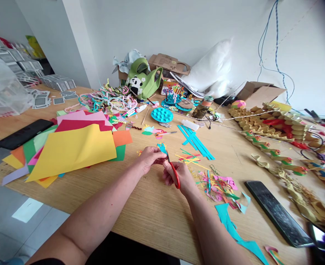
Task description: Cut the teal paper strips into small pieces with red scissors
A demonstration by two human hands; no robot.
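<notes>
My right hand (180, 175) grips a pair of scissors with red handles (176, 176), the blades pointing away from me. Between the fingers of my left hand (151, 159) is a small piece of blue paper (161, 147), right at the scissor blades. Whether the blades are closed on the paper is too small to tell. Just beyond my hands lie small colored paper cutouts (151, 130) and a pen-like tool (166, 133). Long blue paper strips (197, 141) rest to the right, and thin multicolored paper scraps (220, 186) are scattered beside my right wrist.
Colored paper sheets (76, 152) are piled at left, near a black phone (27, 134). A second phone (278, 213) lies at right, by egg-carton strips (275, 151). Behind are a blue dotted disc (161, 115), a glass jar (203, 107), pipe cleaners (107, 97) and a green bag (144, 81).
</notes>
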